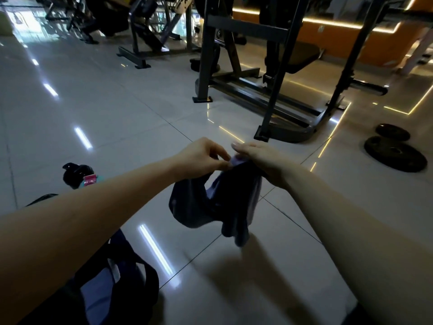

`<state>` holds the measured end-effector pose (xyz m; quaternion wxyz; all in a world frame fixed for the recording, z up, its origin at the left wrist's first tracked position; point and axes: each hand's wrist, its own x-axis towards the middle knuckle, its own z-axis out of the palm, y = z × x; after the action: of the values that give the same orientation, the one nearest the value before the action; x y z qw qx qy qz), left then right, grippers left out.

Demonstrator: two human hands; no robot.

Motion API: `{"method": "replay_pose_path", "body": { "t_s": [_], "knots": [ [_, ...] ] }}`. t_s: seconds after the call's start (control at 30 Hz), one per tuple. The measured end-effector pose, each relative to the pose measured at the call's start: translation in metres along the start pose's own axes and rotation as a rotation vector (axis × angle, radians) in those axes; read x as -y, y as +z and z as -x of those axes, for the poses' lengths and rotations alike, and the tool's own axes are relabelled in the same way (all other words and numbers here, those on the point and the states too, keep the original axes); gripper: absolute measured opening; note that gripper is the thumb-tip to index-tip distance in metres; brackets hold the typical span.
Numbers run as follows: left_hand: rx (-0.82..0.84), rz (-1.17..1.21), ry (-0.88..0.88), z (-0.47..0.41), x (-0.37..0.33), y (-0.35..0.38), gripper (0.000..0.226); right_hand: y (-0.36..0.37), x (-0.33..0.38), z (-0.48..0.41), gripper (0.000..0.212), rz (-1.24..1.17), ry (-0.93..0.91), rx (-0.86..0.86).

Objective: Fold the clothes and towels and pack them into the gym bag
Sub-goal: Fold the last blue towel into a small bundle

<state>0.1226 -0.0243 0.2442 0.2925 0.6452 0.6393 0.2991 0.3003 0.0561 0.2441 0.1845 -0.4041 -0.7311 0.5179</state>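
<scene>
A dark gym bag [121, 275] lies open on the tiled floor [117, 109], below and left of the fingers. The left hand [201, 158] pinches the top edge of a dark garment [218, 202]. The right hand [260, 158] holds the same edge just beside it, fingers [239, 146] over the cloth. The garment hangs crumpled below both hands, off the floor. Two weight plates [396, 153] lie far right.

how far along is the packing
Done: something pale seems to lie in the open bag. In hand: the left hand and right hand hold a dark garment, hanging unfolded above the floor. Left: fold it, pack it.
</scene>
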Motion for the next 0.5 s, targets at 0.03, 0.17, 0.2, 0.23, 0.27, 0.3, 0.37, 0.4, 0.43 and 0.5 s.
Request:
{"method": "replay_pose_path", "body": {
  "t_s": [0.03, 0.17, 0.2, 0.23, 0.27, 0.3, 0.37, 0.4, 0.43, 0.5],
  "knots": [
    [-0.027, 0.021, -0.003, -0.001, 0.0, 0.0, 0.005, 0.001, 0.0, 0.001, 0.057, 0.028, 0.002, 0.028],
    [-0.074, 0.071, -0.042, -0.006, 0.002, -0.01, 0.01, 0.005, -0.012, 0.0, 0.032, 0.285, -0.052, -0.003],
    [-0.035, 0.075, -0.041, -0.005, 0.003, -0.013, 0.008, 0.006, -0.014, 0.0, 0.02, 0.28, -0.065, -0.026],
    [0.018, 0.074, -0.039, -0.003, 0.003, -0.014, 0.006, 0.008, -0.014, 0.001, 0.012, 0.251, -0.064, -0.025],
    [0.073, 0.049, -0.033, -0.002, 0.005, -0.012, 0.008, 0.01, -0.014, 0.002, 0.006, 0.214, -0.058, -0.009],
    [0.113, -0.002, -0.032, -0.001, 0.007, -0.008, 0.015, 0.011, -0.013, 0.003, 0.003, 0.175, -0.048, 0.005],
    [0.137, -0.112, -0.056, 0.001, 0.011, 0.004, 0.025, 0.012, -0.009, 0.004, 0.002, 0.067, -0.011, 0.006],
    [0.13, -0.134, -0.062, 0.001, 0.012, 0.01, 0.024, 0.011, -0.007, 0.005, 0.002, -0.013, 0.012, 0.014],
    [0.121, -0.124, -0.063, 0.001, 0.012, 0.014, 0.019, 0.011, -0.004, 0.007, 0.001, -0.095, 0.034, 0.043],
    [0.068, -0.073, -0.078, 0.001, 0.011, 0.015, 0.008, 0.009, 0.0, 0.012, 0.008, -0.174, 0.064, 0.127]
  ]
}}
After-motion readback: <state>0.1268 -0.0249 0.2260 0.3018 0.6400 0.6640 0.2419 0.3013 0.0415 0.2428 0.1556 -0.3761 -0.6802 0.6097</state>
